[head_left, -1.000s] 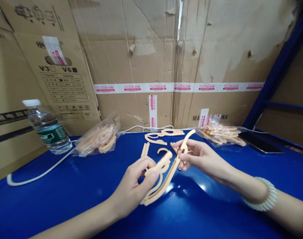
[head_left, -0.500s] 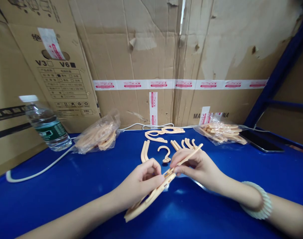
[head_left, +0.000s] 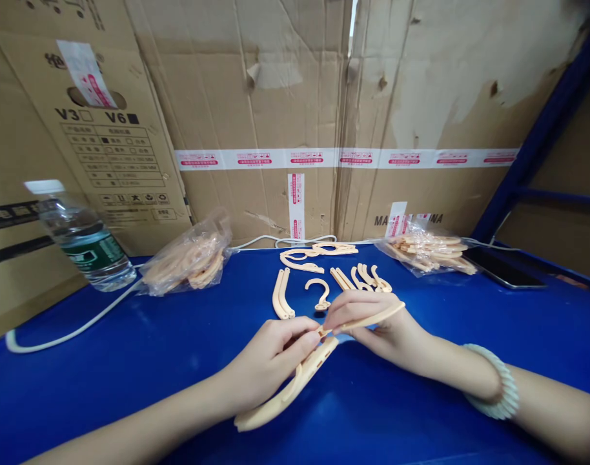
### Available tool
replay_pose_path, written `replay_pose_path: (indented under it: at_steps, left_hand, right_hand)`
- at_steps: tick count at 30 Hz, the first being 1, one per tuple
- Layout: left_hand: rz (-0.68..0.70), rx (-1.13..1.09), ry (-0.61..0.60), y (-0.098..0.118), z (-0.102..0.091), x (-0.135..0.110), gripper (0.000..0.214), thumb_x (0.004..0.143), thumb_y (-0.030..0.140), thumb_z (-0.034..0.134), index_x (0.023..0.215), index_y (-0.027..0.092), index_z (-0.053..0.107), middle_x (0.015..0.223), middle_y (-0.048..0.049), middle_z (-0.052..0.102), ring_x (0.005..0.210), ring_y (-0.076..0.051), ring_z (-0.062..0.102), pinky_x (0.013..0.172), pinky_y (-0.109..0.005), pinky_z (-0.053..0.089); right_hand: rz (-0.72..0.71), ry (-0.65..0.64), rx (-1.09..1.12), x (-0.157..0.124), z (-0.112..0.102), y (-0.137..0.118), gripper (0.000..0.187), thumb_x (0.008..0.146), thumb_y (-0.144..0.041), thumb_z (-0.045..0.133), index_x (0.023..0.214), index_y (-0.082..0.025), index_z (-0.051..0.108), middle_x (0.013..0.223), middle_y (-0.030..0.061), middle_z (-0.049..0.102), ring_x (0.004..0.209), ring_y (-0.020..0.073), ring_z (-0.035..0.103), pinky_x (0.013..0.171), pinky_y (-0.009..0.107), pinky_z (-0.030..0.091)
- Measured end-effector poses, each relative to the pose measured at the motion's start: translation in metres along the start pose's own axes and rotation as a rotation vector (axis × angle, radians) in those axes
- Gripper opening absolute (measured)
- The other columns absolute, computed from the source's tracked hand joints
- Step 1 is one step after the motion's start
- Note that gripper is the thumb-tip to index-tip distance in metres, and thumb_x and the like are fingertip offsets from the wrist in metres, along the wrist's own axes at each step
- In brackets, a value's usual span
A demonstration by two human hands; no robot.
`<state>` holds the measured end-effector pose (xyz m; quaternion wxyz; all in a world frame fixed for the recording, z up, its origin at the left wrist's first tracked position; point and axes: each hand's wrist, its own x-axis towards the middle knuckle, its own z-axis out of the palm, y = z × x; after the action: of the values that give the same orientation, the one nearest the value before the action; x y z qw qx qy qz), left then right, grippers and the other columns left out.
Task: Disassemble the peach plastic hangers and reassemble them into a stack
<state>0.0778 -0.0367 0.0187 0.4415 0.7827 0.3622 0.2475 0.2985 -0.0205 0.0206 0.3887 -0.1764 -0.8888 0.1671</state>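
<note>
My left hand is closed on a beige plastic hanger arm, its curved end pointing down toward me. Pinched in my right hand is a slimmer hanger piece, slanting up to the right. The inner ends of the two pieces come close together between my fingertips; whether they are joined is hidden. Just beyond my hands lies a loose hanger hook. Two curved hanger arms rest left of it, and several small hooked parts to its right.
Folded hangers lie farther back on the blue table. Plastic bags of hanger parts stand left and right. A water bottle, a white cable and a phone are around the edges. Cardboard walls the back.
The piece in my right hand has tilted flatter, its free end swinging right and down. My right fingers have closed in nearer the left fingertips. The view has shifted slightly.
</note>
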Motion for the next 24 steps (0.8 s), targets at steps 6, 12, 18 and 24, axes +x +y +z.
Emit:
replay_pose_path:
  at_steps: [6,12,18,24]
  left_hand:
    - [0.046,0.167,0.021,0.003,0.001,-0.001,0.034,0.099,0.033,0.038,0.070,0.017,0.050,0.063,0.0055,0.041,0.061,-0.010,0.036,0.059,-0.022,0.029]
    - [0.060,0.222,0.031,0.001,0.004,-0.001,0.037,0.099,0.034,0.035,0.067,0.018,0.045,0.060,0.0058,0.037,0.058,-0.010,0.034,0.056,-0.021,0.028]
    - [0.098,0.256,0.031,0.000,0.003,0.000,0.036,0.099,0.031,0.035,0.068,0.018,0.047,0.061,0.0054,0.040,0.058,-0.010,0.036,0.058,-0.022,0.029]
    - [0.072,0.163,0.026,-0.001,0.001,0.000,0.039,0.098,0.035,0.036,0.066,0.017,0.050,0.060,0.0041,0.044,0.059,-0.011,0.039,0.057,-0.022,0.031]
  right_hand:
    - [-0.050,-0.094,-0.100,-0.002,-0.004,-0.005,0.026,0.098,-0.011,0.042,0.106,-0.013,0.067,0.096,0.0108,0.067,0.088,0.0154,0.063,0.077,0.027,0.052]
    - [-0.246,-0.132,-0.319,-0.001,-0.005,-0.008,0.034,0.104,-0.020,0.030,0.105,-0.012,0.063,0.091,0.0111,0.069,0.085,0.0167,0.064,0.071,0.028,0.052]
    - [-0.405,-0.091,-0.532,-0.004,-0.002,-0.004,0.017,0.098,-0.012,0.046,0.102,-0.009,0.062,0.083,0.0090,0.069,0.079,0.0171,0.065,0.065,0.028,0.054]
    - [-0.455,-0.048,-0.554,-0.003,-0.004,-0.014,0.013,0.094,-0.010,0.054,0.099,-0.017,0.064,0.089,0.0077,0.070,0.080,0.0170,0.067,0.066,0.028,0.056]
